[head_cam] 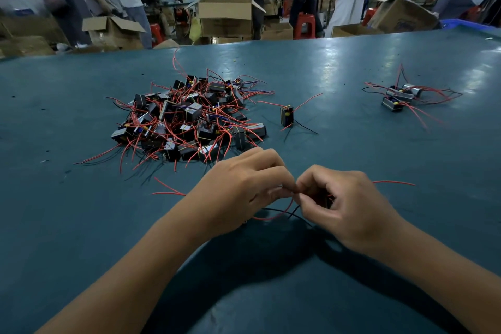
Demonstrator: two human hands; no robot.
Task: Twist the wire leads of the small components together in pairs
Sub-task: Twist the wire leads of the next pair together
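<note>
Pinching red wire leads (273, 217) (fingertips together): left hand (241, 187), right hand (349, 203).

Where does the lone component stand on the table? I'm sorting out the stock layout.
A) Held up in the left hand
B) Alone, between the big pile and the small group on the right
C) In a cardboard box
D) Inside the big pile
B: the lone component stands apart on the table, right of the big pile and left of the small group.
</note>
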